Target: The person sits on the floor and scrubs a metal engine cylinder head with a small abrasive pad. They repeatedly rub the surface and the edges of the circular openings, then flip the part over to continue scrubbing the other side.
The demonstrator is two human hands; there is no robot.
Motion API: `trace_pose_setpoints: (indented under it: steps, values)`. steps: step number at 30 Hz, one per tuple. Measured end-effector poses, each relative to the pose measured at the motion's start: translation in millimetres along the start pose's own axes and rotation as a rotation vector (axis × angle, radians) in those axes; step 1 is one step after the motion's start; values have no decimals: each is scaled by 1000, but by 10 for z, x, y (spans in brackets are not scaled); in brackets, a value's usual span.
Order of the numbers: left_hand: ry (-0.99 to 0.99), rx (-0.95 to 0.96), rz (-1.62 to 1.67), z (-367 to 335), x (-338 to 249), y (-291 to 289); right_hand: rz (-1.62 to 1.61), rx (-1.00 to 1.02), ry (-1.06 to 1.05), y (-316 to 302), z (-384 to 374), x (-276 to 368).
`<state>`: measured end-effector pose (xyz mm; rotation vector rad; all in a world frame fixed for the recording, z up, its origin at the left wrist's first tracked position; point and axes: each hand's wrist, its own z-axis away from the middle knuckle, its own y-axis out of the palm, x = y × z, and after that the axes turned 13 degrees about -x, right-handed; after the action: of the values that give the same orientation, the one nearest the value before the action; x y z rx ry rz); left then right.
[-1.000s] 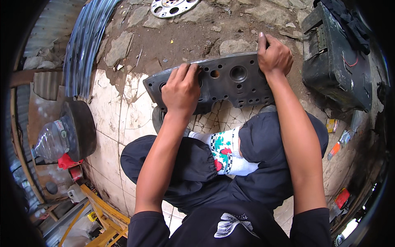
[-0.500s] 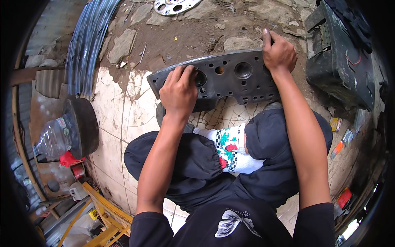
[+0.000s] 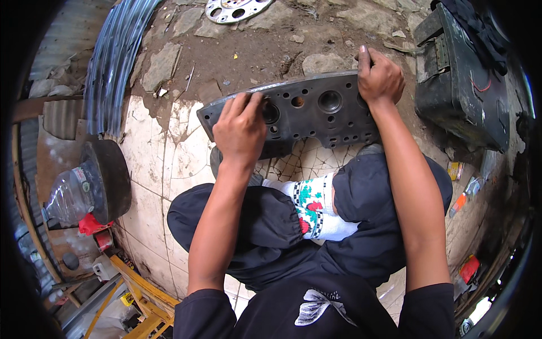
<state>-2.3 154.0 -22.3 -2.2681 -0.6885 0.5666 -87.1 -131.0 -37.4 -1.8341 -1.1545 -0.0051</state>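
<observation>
A dark metal cylinder head, flat face toward me, stands tilted on its long edge in front of my feet. Round recesses and many small holes pierce its face. My left hand is closed at its upper left part, with bent fingers against the top edge; the fingertips are partly hidden. At the upper right end, my right hand grips the same part, its thumb pointing up and its fingers curled out of sight. The head's right end is covered by that hand and wrist.
A round metal plate with holes lies on the dirt beyond. To the right stands a black box; corrugated metal sheet is at the left. Nearby are a black round block, a clear plastic bottle and a yellow wooden frame.
The whole view has shifted slightly, placing the scene a little lower and to the left. Both hands keep their places on the cylinder head.
</observation>
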Motion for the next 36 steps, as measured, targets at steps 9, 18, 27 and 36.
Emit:
trace_pose_setpoints:
  steps: [9, 18, 27, 36]
  values:
    - [-48, -7, -2, -20, 1, -31, -26, -15, -14, 31, -2, -8]
    - [-44, -10, 5, -94, -142, 61, -13, -10, -12, 22, 14, 39]
    - [-41, -30, -13, -6, -54, -4, 16, -8, 6, 27, 12, 60]
    - [-66, -51, -59, 30, 79, -69, -11, -56, -10, 49, 12, 17]
